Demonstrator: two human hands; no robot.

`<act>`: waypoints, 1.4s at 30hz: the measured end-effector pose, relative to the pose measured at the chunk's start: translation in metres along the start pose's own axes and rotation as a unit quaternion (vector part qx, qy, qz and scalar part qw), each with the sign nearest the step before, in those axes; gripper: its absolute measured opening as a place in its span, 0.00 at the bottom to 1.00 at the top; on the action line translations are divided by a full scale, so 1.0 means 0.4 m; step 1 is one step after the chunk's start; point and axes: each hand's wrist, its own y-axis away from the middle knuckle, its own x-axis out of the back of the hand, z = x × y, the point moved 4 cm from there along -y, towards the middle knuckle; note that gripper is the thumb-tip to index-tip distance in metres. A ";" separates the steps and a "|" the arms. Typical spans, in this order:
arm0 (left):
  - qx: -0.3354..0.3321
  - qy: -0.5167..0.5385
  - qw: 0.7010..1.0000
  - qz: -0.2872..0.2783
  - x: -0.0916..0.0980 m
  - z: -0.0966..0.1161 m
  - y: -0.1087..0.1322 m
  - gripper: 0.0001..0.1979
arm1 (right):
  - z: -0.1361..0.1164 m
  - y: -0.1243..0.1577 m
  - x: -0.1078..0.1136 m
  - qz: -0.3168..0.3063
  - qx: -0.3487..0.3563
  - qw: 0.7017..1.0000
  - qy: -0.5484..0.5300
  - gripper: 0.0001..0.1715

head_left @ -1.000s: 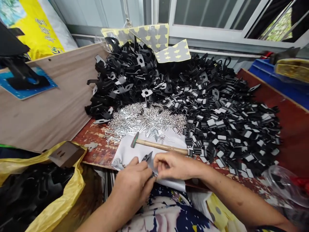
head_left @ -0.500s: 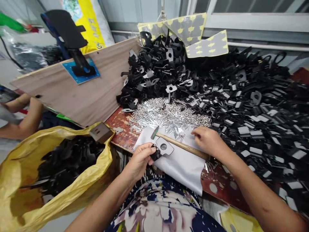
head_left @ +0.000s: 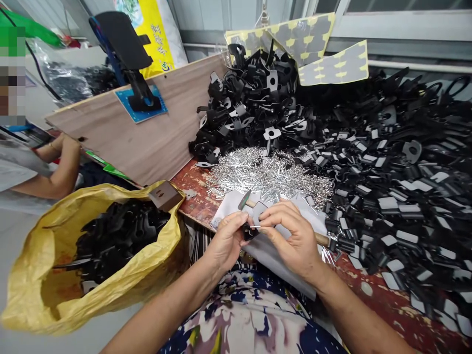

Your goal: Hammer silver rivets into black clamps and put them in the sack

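Note:
My left hand [head_left: 227,240] pinches a small black metal clip part [head_left: 250,227] above a white cloth [head_left: 273,250]. My right hand [head_left: 291,235] is closed beside it, its fingertips holding a thin silver pin [head_left: 255,226] against that part. A wooden-handled hammer [head_left: 245,200] lies on the cloth just behind both hands, mostly covered by my right hand. A heap of silver pins [head_left: 265,174] spreads right behind the hammer.
Large piles of black clip parts [head_left: 387,162] cover the red worn table to the right and back. A yellow bag [head_left: 92,255] with black parts stands at the left. A wooden board [head_left: 147,137] leans behind it. Another person's arm [head_left: 55,167] is at far left.
My right hand came back from the pin heap to the black part in my left hand, now with a pin. The view shifted slightly left.

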 end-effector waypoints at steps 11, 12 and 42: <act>0.024 0.047 0.999 0.009 -0.012 -0.012 0.016 0.19 | -0.019 0.008 -0.012 0.013 0.005 0.995 0.100 0.07; 0.026 0.049 0.998 0.009 -0.013 -0.013 0.016 0.19 | -0.016 0.006 -0.009 0.008 0.000 0.996 0.089 0.07; -0.098 -0.363 0.926 0.044 0.150 0.052 0.147 0.15 | 0.041 0.084 -0.041 -0.150 0.042 0.956 0.249 0.09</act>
